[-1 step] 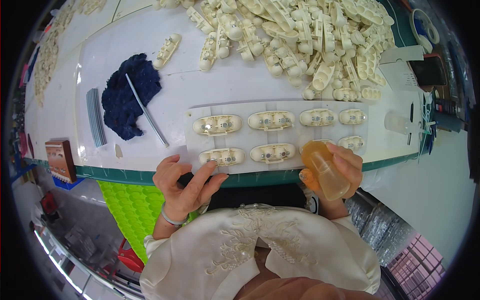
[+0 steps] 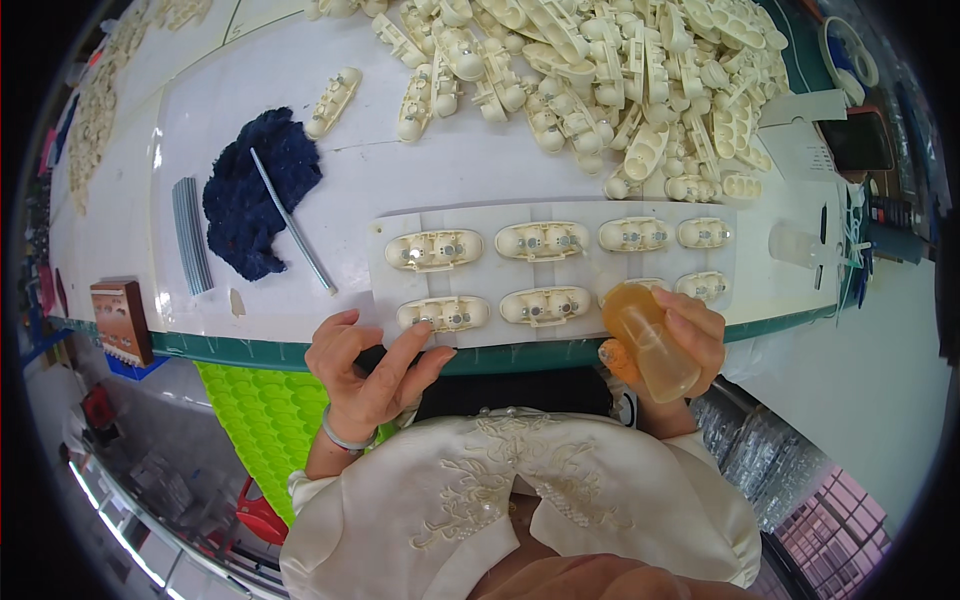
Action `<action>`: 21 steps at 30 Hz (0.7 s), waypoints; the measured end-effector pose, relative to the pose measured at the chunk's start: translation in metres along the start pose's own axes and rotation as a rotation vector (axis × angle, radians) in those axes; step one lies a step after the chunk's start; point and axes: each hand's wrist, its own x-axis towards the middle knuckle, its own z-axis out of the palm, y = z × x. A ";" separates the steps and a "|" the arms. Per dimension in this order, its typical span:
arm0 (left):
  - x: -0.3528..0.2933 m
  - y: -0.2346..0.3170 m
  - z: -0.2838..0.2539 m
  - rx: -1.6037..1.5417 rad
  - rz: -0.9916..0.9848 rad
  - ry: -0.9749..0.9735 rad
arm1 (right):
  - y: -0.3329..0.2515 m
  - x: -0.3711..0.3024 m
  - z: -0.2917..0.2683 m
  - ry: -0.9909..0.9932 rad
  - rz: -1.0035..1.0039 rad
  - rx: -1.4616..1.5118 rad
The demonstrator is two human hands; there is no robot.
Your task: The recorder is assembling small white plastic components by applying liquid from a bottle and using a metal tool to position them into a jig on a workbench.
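Note:
My right hand (image 2: 698,335) is closed round a translucent amber squeeze bottle (image 2: 655,345), tilted over the lower row of a white board (image 2: 385,285). An orange textured cover (image 2: 618,360) sits on its thumb. Two rows of cream plastic shells with small shiny metal discs lie on the board; the bottle partly hides one shell (image 2: 622,292). My left hand (image 2: 372,370) has its fingers apart and holds nothing. One fingertip meets the edge of the near-left shell (image 2: 445,314); whether it presses on it, I cannot tell. Beside that is another shell (image 2: 545,305).
A large heap of cream shells (image 2: 640,80) covers the back right. On the left lie a dark blue cloth (image 2: 245,210) with a thin metal rod (image 2: 285,215) across it, grey rods (image 2: 192,235) and a brown block (image 2: 122,320). A clear cup (image 2: 795,243) stands right.

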 end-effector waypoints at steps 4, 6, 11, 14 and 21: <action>0.000 0.002 -0.001 -0.008 -0.015 0.007 | 0.000 -0.008 -0.010 0.080 0.032 0.031; 0.000 0.002 -0.001 -0.018 -0.019 0.006 | 0.007 -0.015 -0.020 0.122 0.019 0.042; -0.002 0.003 -0.002 0.001 -0.027 -0.003 | 0.011 -0.013 -0.022 0.155 0.068 -0.020; -0.002 0.003 -0.001 -0.008 -0.022 -0.003 | 0.010 -0.009 -0.017 0.177 0.083 -0.043; -0.003 0.003 -0.002 0.011 -0.022 -0.029 | 0.010 -0.005 -0.014 0.153 0.091 -0.070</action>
